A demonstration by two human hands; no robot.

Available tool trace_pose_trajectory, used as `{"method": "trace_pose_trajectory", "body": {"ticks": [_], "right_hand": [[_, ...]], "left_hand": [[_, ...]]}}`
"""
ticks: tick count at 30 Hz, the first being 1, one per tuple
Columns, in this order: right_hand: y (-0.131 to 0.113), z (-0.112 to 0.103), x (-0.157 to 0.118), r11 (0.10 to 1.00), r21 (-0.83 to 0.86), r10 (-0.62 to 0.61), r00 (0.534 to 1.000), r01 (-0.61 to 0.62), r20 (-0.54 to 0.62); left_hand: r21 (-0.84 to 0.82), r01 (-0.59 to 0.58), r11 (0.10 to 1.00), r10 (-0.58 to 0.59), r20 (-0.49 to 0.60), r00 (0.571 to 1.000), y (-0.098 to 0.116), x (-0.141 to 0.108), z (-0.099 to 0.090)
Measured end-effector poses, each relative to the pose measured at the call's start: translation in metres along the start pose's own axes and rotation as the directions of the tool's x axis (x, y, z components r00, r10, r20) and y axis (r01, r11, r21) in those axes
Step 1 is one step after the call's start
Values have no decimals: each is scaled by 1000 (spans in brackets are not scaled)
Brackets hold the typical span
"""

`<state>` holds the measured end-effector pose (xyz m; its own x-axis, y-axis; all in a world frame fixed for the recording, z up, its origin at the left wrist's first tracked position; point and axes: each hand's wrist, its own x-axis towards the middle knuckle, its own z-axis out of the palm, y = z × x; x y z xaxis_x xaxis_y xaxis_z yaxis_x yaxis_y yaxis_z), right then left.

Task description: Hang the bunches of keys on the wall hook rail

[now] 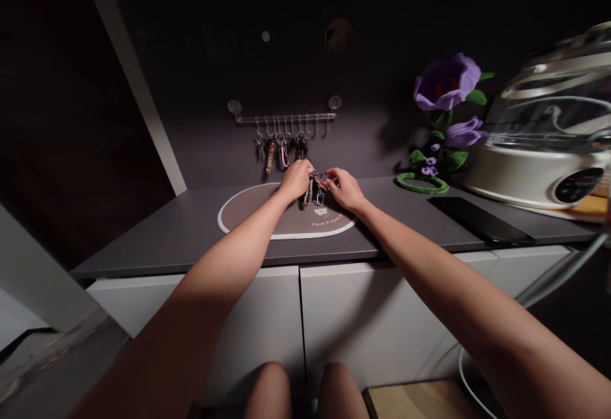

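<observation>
Fingers point(308, 167) of our left hand point(294, 180) held the key bunch point(310, 193) just to their right; our right hand point(345, 188) curled at its right side, whether gripping we couldn't tell.

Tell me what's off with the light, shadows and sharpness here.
All in the head view: upper wall sunk in near-black; dark shadow left of the purple flower; another slanting across the white cupboard door; appliance at right smeared; held keys small, hard to separate.
</observation>
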<state>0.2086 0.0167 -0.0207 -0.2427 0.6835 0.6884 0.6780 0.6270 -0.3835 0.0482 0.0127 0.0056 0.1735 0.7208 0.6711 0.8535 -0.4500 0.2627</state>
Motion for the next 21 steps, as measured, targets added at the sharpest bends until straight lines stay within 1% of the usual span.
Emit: {"method": "trace_pose_trajectory", "body": {"ticks": [5, 10, 16, 19, 21], "right_hand": [[-5, -2, -2, 992, 79, -96, 995, 96, -8], [-13, -6, -3, 992, 75, -103, 994, 105, -20], [-19, -10, -4, 986, 86, -134, 987, 141, -90], [-22, -11, -5, 985, 103, -127, 986, 138, -105], [-23, -12, -4, 983, 125, -121, 985, 136, -120]], "left_hand": [[38, -77, 996, 78, -22, 997, 2, 1, -10], [17, -132, 991, 133, -47, 990, 6, 0, -16], [-37, -102, 994, 97, -112, 989, 11, -1, -17], [-139, -78, 987, 57, -147, 987, 13, 0, -17], [-229, -33, 973, -2, -152, 988, 14, 2, -16]]}}
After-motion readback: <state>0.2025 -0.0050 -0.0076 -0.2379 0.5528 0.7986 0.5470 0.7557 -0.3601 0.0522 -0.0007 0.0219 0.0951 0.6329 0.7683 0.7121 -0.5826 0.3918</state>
